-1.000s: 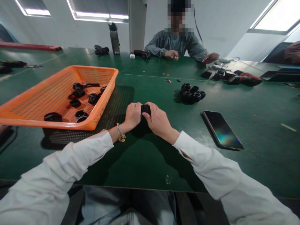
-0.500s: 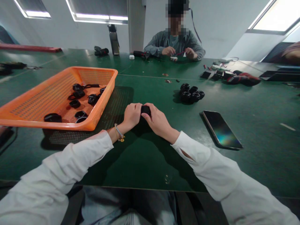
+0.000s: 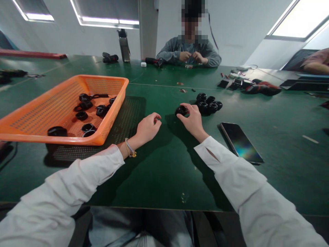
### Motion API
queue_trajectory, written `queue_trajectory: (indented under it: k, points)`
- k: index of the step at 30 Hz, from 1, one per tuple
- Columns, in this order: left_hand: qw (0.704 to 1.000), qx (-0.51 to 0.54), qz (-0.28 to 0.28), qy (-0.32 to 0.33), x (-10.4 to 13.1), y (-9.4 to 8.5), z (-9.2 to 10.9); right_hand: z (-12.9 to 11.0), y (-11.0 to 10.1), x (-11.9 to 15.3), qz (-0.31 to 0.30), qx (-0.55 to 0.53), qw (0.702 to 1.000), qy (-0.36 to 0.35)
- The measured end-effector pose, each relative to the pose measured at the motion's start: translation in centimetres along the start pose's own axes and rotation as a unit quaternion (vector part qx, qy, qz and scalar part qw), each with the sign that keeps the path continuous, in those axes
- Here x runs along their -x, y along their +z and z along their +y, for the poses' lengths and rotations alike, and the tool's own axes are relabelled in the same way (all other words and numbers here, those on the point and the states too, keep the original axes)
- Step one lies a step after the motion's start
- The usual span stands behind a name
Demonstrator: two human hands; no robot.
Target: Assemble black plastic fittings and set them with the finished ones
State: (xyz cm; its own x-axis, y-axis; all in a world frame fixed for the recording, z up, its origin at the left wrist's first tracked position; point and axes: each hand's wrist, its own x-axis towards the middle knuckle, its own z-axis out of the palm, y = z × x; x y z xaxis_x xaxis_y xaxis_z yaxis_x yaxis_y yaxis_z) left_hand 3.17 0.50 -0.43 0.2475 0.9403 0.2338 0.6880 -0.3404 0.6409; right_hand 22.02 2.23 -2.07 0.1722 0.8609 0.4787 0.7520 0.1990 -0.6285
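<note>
My right hand (image 3: 193,120) pinches a small black cylindrical part (image 3: 181,110) with a round opening between thumb and fingers, just above the table. Right behind it sits a cluster of similar black parts (image 3: 212,107), bunched together. My left hand (image 3: 149,127) hovers over the green table (image 3: 154,178), its fingers loosely curled and apart from the thumb, with nothing seen in them. To its left stands an orange perforated basket (image 3: 114,113), where several black parts (image 3: 81,115) lie scattered, some round and hollow, one with a strap or cord.
A phone (image 3: 241,142) lies right of my right hand. Across the table, a person (image 3: 189,51) works with both hands. At the back stand a bottle (image 3: 124,46) and a small white box (image 3: 143,64). Assorted dark and red items (image 3: 253,85) lie at the far right.
My hands have separated. The right hand has carried a black part right and away from me, towards the cluster. The left has let go and stays near its place.
</note>
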Motion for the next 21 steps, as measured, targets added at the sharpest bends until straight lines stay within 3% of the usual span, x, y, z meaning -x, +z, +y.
queue_trajectory:
  k: [5, 12, 17, 21]
  points:
    - [0.992, -0.079, -0.015, 0.095, 0.5, 0.3, -0.2, 1.5, -1.0, -0.7, 0.027, 0.127, 0.991, 0.015]
    - [0.967, -0.198, -0.005, 0.157, 1.0, -0.4, 1.1, 2.6, -2.1, -1.4, 0.078, 0.226, 0.97, 0.049]
    - [0.946, -0.3, -0.016, 0.121, 1.2, -3.5, 4.4, 3.4, -2.6, -1.8, 0.094, 0.245, 0.963, 0.054]
    - [0.938, -0.344, -0.021, 0.026, 0.2, -7.8, 6.0, 3.1, -2.5, -1.7, 0.082, 0.25, 0.965, 0.019]
